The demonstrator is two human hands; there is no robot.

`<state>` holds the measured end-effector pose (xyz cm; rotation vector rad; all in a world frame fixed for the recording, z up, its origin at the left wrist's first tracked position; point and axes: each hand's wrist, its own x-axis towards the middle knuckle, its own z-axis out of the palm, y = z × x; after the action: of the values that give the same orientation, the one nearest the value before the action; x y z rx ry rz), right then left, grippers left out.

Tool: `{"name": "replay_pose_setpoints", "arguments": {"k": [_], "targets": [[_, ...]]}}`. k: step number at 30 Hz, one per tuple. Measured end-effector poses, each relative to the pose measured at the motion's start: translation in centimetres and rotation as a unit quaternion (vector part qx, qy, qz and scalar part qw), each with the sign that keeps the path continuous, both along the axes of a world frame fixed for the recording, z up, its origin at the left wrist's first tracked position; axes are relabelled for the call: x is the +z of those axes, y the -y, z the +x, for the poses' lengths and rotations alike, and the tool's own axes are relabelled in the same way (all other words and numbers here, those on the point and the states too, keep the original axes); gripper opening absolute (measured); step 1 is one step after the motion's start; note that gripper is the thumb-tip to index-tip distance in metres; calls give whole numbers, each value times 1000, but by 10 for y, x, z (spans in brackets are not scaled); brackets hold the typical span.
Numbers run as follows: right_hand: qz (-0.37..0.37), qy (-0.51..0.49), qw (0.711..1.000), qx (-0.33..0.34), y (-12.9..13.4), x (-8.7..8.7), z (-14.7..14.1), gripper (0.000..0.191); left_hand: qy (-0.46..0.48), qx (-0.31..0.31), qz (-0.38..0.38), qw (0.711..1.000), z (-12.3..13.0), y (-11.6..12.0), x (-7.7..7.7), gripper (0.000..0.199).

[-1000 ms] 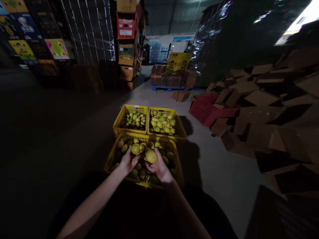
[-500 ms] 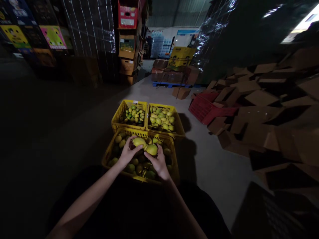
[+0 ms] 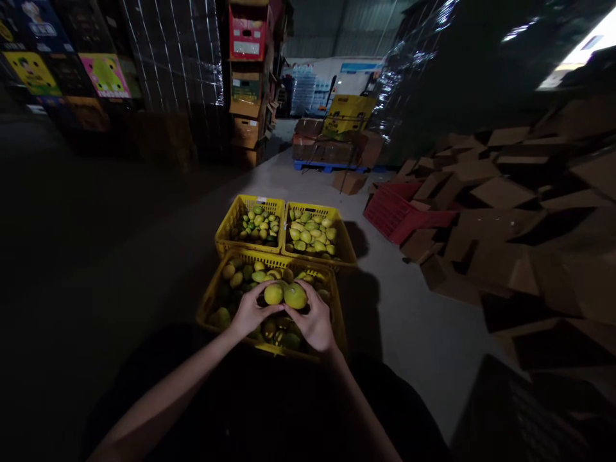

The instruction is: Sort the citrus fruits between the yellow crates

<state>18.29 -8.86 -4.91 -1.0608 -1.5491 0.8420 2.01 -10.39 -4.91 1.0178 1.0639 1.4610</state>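
Observation:
Two yellow-green lemons are held side by side above the near yellow crate. My left hand [image 3: 251, 313] has its thumb and fingers round the left lemon [image 3: 274, 294]. Gripped by my right hand [image 3: 315, 322] is the right lemon [image 3: 295, 296], a little greener. The lemons' rounded ends face me, and the thumb tips nearly meet below them. More lemons, yellow and green, lie in the near crate [image 3: 267, 348], partly hidden by my hands and shadow.
Behind it stand a left yellow crate [image 3: 248, 245] of smaller-looking fruit and a right yellow crate [image 3: 347, 247] of lemons. A red crate [image 3: 389, 212] leans by heaped cardboard boxes [image 3: 500, 240] on the right. Farther back, a blue pallet [image 3: 327, 167] carries boxes beside a box stack [image 3: 246, 131].
Both lemons have been turned so their ends face me, and they are slightly lower and nearer. My hands have come closer together, still holding one lemon each.

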Motion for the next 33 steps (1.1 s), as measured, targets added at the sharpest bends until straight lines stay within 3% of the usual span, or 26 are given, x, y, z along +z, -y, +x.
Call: {"name": "replay_pose_setpoints", "arguments": {"k": [5, 12, 20, 27, 33], "targets": [[5, -11, 1000, -11, 4, -5, -7, 49, -84, 43, 75, 993, -8, 3, 9, 40], [-9, -18, 999, -29, 3, -7, -9, 49, -108, 104, 91, 984, -14, 1, 9, 42], [-18, -7, 1000, -14, 5, -1, -7, 50, 13, 57, 63, 996, -11, -3, 11, 49], [-36, -58, 998, -1, 7, 6, -10, 50, 115, 8, -35, 993, -7, 0, 19, 48], [-23, -37, 999, -13, 4, 2, -9, 51, 45, 26, -20, 998, -9, -2, 17, 31]]}}
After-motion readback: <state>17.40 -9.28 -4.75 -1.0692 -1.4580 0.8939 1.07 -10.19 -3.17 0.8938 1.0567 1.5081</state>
